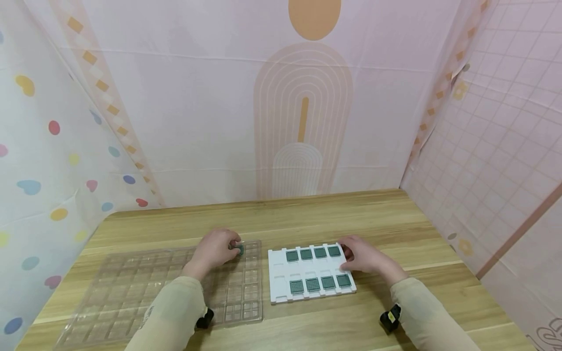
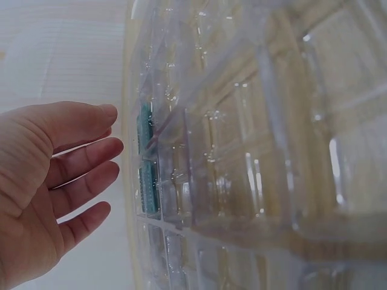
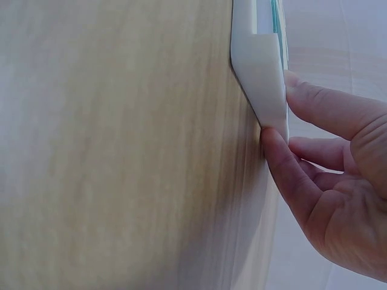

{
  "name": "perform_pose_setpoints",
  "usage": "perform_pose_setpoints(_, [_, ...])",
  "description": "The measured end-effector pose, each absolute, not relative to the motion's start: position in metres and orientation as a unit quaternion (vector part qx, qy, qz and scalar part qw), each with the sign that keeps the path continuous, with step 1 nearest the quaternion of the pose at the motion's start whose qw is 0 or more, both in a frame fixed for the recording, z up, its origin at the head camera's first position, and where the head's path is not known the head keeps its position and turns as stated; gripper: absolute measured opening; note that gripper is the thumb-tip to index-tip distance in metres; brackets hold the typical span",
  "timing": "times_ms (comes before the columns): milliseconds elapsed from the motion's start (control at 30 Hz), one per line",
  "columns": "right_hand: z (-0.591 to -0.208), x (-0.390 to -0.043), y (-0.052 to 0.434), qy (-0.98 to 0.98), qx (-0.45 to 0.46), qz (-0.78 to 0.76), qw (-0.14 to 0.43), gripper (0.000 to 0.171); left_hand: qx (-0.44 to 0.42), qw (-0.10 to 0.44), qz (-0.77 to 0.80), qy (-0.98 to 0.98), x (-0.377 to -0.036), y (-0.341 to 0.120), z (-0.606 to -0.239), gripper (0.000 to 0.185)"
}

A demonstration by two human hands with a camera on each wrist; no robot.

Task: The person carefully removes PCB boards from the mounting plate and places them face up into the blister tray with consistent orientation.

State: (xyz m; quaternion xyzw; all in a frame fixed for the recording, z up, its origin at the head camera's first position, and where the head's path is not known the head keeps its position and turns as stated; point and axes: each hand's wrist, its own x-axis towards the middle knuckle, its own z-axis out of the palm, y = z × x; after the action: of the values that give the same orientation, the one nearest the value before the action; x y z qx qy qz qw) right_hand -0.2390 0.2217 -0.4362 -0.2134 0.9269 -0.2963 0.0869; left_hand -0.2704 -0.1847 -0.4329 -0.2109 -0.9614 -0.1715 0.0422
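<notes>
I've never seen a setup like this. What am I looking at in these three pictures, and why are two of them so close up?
No machine here: a person works with bare hands, wearing a camera on the head and one on each wrist, hence the close-ups. On the wooden table lie a clear plastic tray with many small pockets and a white tray holding eight green chips. The left hand pinches a green chip over the clear tray. The right hand rests its fingers against the white tray's right edge.
</notes>
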Motion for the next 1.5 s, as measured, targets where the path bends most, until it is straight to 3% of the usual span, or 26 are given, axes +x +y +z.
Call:
perform_pose_setpoints(433, [-0.437, -0.239, 0.222, 0.925, -0.211, -0.302, 0.09, 0.068, -0.206, 0.039, -0.177, -0.962, -0.264, -0.184, -0.427, 0.024])
perform_pose_setpoints(933, [-0.439, -0.241, 0.223, 0.927, -0.215, -0.294, 0.087, 0.067, -0.249, 0.082, -0.183, -0.948, -0.253, -0.17, -0.416, 0.022])
perform_pose_setpoints(1500, [-0.44, -0.241, 0.223, 0.927, -0.216, -0.294, 0.084, 0.067, -0.258, 0.089, -0.192, -0.943, -0.244, -0.15, -0.416, 0.021])
